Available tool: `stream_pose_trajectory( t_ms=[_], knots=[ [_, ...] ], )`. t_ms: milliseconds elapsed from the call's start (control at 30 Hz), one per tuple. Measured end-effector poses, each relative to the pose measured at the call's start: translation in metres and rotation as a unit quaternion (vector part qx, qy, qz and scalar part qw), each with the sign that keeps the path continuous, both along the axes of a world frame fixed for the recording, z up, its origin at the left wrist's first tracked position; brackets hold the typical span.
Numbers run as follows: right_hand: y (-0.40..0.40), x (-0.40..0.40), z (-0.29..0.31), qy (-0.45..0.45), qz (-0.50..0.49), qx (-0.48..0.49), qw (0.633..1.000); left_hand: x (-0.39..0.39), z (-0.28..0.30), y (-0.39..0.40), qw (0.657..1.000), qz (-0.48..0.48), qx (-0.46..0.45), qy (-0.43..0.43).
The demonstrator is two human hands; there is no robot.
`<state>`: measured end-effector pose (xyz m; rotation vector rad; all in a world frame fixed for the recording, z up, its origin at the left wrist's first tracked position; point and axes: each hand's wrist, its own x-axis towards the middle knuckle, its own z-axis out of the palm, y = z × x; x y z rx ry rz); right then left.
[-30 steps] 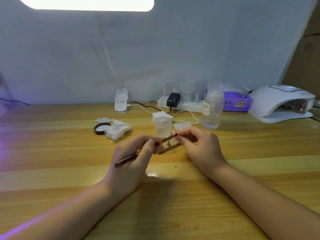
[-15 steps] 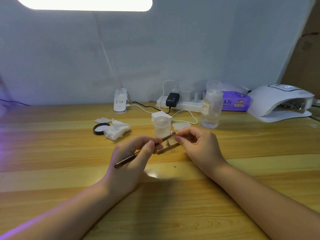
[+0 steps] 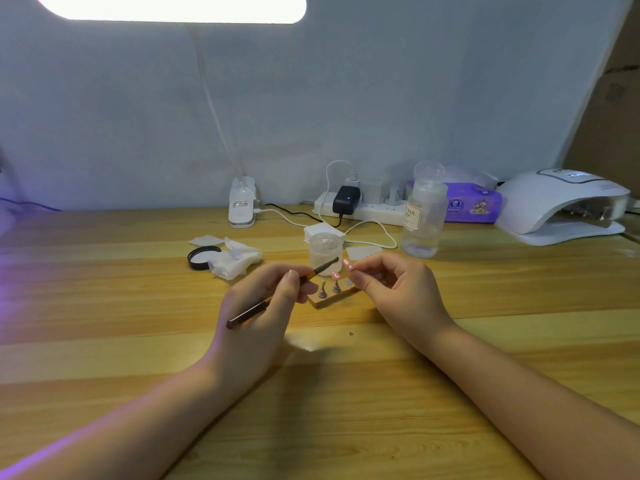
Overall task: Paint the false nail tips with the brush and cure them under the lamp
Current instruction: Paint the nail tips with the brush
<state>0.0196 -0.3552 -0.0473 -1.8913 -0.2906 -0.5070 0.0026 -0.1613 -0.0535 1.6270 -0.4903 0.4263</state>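
My left hand [image 3: 263, 303] grips a dark thin brush [image 3: 287, 289], its tip raised toward a small clear jar [image 3: 325, 252]. My right hand [image 3: 391, 285] pinches a pink false nail tip [image 3: 348, 265] on its small holder, just right of the brush tip. Between my hands lies a small wooden stand [image 3: 332, 296] with two metal pegs; one peg carries a pink nail tip [image 3: 336, 276]. The white curing lamp [image 3: 561, 206] sits at the far right of the table.
A clear pump bottle [image 3: 424, 211] stands behind my right hand. A black lid [image 3: 202, 256] and crumpled wipes [image 3: 235, 259] lie at the left. A power strip [image 3: 360, 206] with cables, a purple tissue pack [image 3: 471, 206] and a desk lamp base [image 3: 242, 206] line the wall.
My hands have drawn slightly apart, uncovering the wooden stand and its pegs. The brush tip has come off the nail tip held in my right hand.
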Motion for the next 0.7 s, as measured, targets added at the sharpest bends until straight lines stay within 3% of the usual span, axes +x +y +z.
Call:
stream_pose_trajectory(
  t_ms=[433,700],
  knots=[
    [-0.0017,0.001,-0.0011,0.003,-0.022,0.001,1.0,-0.0071,0.0038,-0.0029,0.998,-0.066,-0.011,-0.005],
    [-0.0008,0.0004,-0.0012,-0.005,-0.02,-0.001,1.0,-0.0052,0.0037,-0.0013,0.999,-0.026,0.015,-0.03]
  ],
)
